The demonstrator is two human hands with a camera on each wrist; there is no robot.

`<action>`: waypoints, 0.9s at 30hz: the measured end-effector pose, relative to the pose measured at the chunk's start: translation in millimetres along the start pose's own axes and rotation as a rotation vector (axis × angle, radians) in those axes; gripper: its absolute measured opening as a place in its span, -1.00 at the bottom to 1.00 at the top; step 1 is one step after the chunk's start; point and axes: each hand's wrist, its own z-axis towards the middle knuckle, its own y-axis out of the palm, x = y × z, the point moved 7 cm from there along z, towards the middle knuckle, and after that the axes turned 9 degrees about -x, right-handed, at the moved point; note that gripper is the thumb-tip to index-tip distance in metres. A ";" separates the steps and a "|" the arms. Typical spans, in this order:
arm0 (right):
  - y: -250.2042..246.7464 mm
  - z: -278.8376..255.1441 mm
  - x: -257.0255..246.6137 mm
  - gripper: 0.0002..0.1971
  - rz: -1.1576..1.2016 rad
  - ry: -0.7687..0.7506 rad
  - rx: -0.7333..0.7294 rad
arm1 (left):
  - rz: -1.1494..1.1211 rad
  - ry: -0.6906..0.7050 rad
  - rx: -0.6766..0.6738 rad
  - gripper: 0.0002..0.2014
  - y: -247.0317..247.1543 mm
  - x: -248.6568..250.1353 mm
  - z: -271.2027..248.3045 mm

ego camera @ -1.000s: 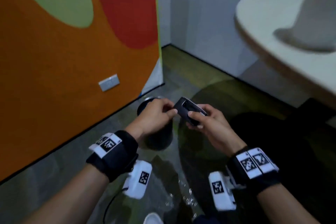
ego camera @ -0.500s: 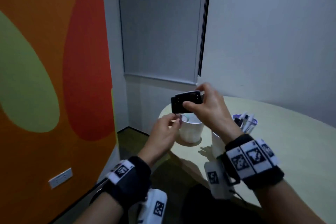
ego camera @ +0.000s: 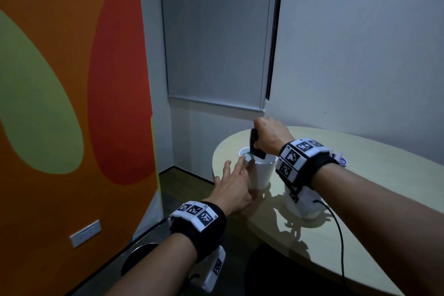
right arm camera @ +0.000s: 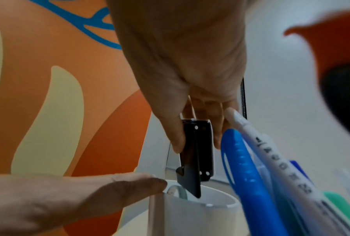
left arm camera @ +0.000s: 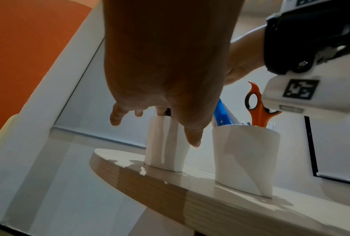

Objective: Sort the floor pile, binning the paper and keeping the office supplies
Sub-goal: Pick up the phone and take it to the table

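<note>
My right hand (ego camera: pixel 264 138) pinches a small black stapler (ego camera: pixel 255 148) from above, upright, with its lower end dipping into a white cup (ego camera: pixel 262 175) on the round table (ego camera: pixel 360 187). In the right wrist view the thumb and fingers clamp the stapler (right arm camera: pixel 196 151) over the cup's rim (right arm camera: pixel 216 204). My left hand (ego camera: pixel 237 175) reaches to the cup with straight fingers touching its near side and rim. From the left wrist, the cup (left arm camera: pixel 165 146) stands beyond the fingers (left arm camera: pixel 117 116).
A second white cup (left arm camera: pixel 244 159) beside the first holds orange scissors (left arm camera: pixel 258 110) and blue and white pens (right arm camera: pixel 242 167). A black bin (ego camera: pixel 141 257) stands on the floor below left, by the orange wall (ego camera: pixel 60 103). The table's edge (left arm camera: pixel 149 188) is close to my left wrist.
The stapler went from above the floor bin up to the table cup and now points downward. My left hand let go of it and moved onto the cup.
</note>
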 end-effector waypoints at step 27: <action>18.1 44.3 29.0 -0.58 -0.178 0.089 -0.436 | 0.029 0.100 0.072 -0.26 -11.6 -2.2 -1.2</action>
